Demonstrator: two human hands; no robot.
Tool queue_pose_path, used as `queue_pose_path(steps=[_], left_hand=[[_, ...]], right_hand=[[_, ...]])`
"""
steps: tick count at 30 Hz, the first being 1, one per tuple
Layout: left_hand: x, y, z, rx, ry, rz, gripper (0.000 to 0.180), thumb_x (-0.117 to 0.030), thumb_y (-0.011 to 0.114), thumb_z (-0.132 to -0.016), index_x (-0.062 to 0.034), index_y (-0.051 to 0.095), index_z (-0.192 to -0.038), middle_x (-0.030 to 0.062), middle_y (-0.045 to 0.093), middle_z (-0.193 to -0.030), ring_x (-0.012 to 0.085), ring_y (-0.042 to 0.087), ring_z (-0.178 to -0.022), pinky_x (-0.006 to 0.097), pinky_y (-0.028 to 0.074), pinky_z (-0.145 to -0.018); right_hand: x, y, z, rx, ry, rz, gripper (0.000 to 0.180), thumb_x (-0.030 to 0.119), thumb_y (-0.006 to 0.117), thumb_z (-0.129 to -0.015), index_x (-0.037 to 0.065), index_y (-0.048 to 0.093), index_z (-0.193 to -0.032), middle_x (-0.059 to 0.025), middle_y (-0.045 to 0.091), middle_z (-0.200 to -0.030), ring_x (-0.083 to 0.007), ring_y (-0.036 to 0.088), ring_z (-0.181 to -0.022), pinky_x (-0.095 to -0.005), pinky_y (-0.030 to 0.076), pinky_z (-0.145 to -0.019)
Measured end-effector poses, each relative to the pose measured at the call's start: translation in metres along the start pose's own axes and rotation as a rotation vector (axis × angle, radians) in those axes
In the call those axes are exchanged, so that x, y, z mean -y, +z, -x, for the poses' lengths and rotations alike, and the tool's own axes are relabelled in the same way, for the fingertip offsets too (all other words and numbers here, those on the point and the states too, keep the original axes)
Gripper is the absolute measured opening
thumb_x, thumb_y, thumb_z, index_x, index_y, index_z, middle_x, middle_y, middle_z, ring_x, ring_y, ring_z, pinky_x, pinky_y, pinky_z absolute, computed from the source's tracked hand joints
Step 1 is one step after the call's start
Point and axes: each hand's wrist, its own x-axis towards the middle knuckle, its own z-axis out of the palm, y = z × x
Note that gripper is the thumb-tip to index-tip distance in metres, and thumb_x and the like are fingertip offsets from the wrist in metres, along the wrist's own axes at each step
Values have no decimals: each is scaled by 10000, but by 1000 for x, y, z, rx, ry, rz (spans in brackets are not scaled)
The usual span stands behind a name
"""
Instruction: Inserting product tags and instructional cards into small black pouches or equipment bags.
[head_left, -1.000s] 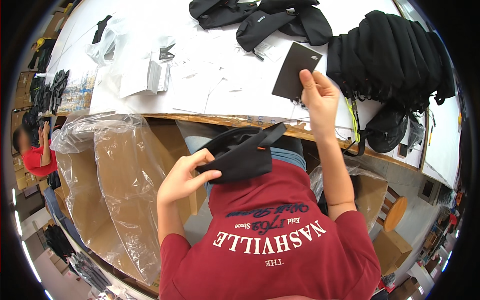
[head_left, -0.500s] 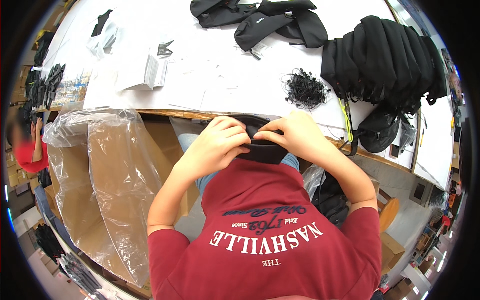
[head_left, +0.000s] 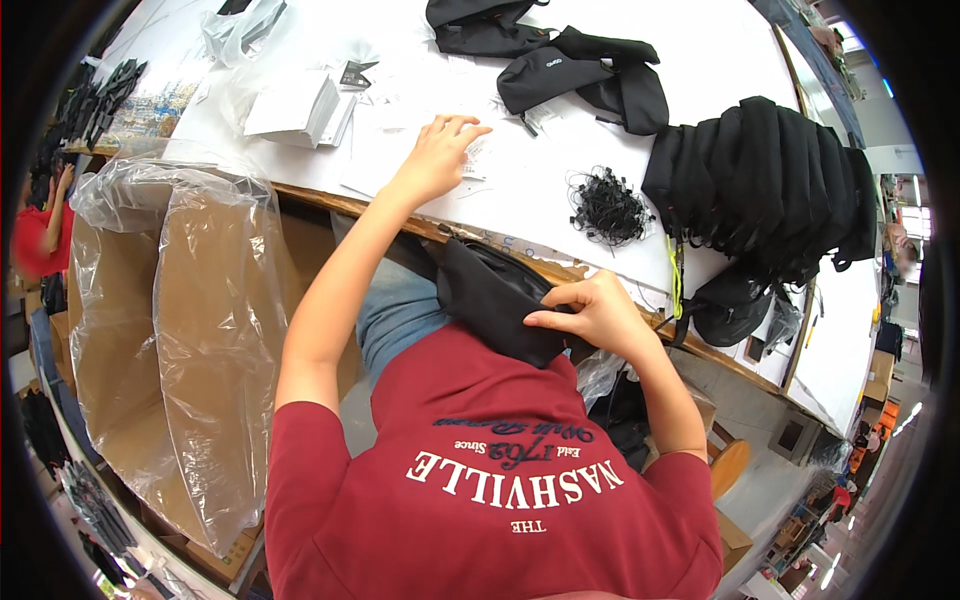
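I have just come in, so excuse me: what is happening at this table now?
A person holds a black pouch at waist level by the table edge, its edge pinched in the right hand. The left hand is open over the white table, near some small paper slips; whether it touches them is hard to tell. A tangle of black cords lies to the right, beside a row of black pouches.

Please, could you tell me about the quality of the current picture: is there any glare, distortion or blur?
In the head view, the white table looks nearly washed out, and the clear plastic sheet carries bright glare streaks; in the head view, the table's front edge bows, inside a dark rim; also in the head view, left hand and right hand look fairly sharp.
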Motion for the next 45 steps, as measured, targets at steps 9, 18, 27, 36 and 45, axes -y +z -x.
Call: queue_pose_path(steps=[9,18,27,36,45], left_hand=[[-29,-42,-30,20,-267,424,229,-115,703,-786,-73,670,-1009,23,669,-928,203,566,-1004,336,424,-910],[-94,-105,-10,8,86,243,160,-236,691,-828,-101,718,-910,69,614,-1124,222,480,-1161,367,341,-1000],[-117,-40,60,-251,-590,1954,700,-265,760,-790,-64,391,-1350,70,531,-1241,212,517,-1160,347,429,-979],[-101,-27,67,-164,-472,2185,481,-340,708,-827,-97,565,-1216,54,621,-1181,217,582,-1110,366,451,-967],[-100,-30,69,-218,-570,2224,460,-333,680,-852,-76,560,-1214,76,630,-1152,221,594,-1080,368,454,-962]], right_hand=[[-9,-11,-3,-308,-412,358,237,328,754,-734,99,709,-693,-59,570,-510,-235,576,-469,-330,433,-461],[11,-46,-18,-539,-560,678,194,268,799,-678,108,697,-715,12,481,-475,-142,473,-427,-287,361,-445],[23,-17,-29,-787,-601,539,261,241,827,-654,111,723,-855,30,408,-491,-122,381,-422,-275,314,-440],[47,-4,-26,-738,-583,455,413,186,830,-632,92,725,-1021,19,376,-499,-121,336,-434,-271,286,-437],[42,-1,-32,-659,-593,378,350,176,831,-641,80,722,-960,9,437,-507,-127,387,-423,-270,316,-435]])
